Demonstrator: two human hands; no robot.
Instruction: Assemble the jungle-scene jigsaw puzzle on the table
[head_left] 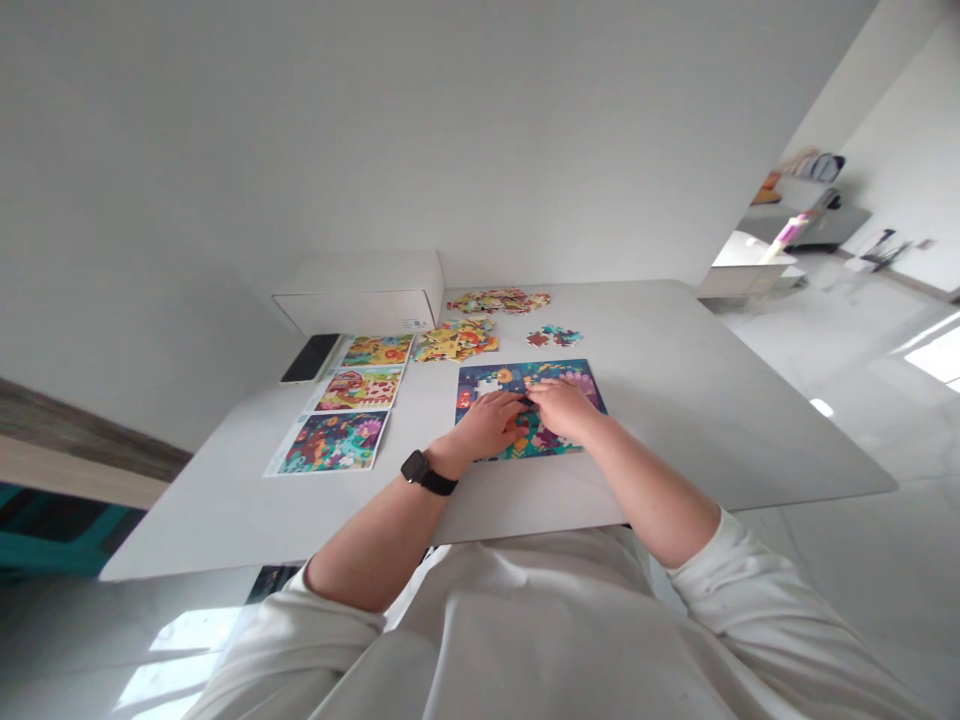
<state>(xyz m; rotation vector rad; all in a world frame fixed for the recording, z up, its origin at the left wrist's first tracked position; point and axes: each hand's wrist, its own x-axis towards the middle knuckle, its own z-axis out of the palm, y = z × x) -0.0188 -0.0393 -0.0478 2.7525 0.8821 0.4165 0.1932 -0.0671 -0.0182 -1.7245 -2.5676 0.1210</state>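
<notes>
A mostly assembled jigsaw puzzle (pixel 517 452) in dark blue, teal and purple lies flat on the table in front of me. A pale gap with jigsaw-shaped edges (pixel 490 384) shows in its upper left part. My left hand (pixel 491 424) rests on the puzzle's lower middle, its fingers stretched over the surface. From the right, my right hand (pixel 561 406) lies on the puzzle with fingers extended toward the left fingertips. A small dark patch shows between the fingertips of both hands; whether it is a loose piece I cannot tell. The hands cover the puzzle's middle.
Loose puzzle pieces lie in a yellow-orange pile (pixel 456 340), a mixed pile (pixel 501 300) and a small teal-and-red group (pixel 555 336). Left are a picture sheet (pixel 334 442), a phone (pixel 311 358) and a white box (pixel 360 290) against the wall. The table (pixel 712 400) has rounded corners.
</notes>
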